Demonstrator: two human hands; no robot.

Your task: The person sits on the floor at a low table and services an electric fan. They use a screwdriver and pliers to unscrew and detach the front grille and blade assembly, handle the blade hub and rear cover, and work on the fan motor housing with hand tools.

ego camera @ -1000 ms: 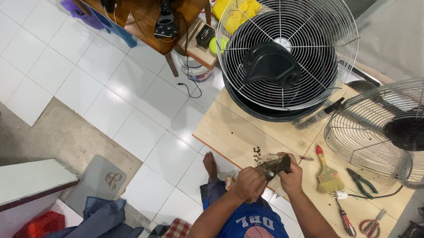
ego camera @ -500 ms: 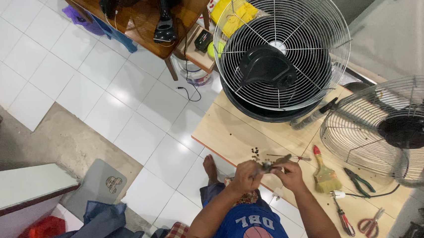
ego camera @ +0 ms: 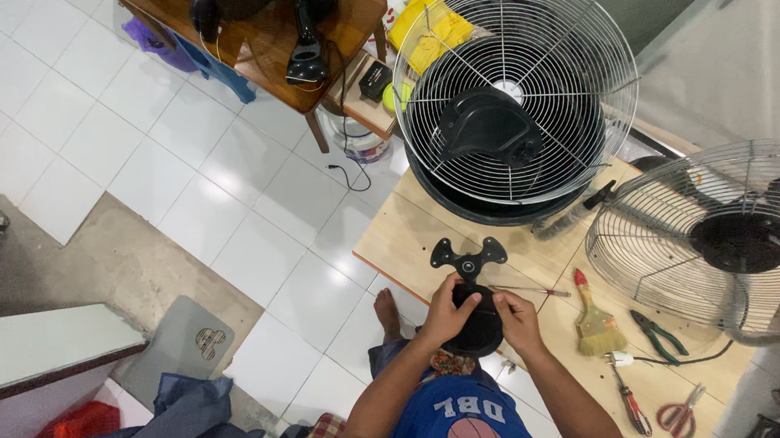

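You are looking down at a wooden board (ego camera: 409, 236) on a white tiled floor. Your left hand (ego camera: 449, 313) and right hand (ego camera: 514, 315) both curl their fingers around a round black fan motor housing (ego camera: 476, 327), gripping it from either side near the board's front edge. A black three-armed bracket (ego camera: 468, 257) sticks up from its top. Just to your right lie a red-handled paintbrush (ego camera: 594, 324), pliers (ego camera: 659, 336) and red scissors (ego camera: 683, 412). Two wire fan guards (ego camera: 516, 91) stand behind.
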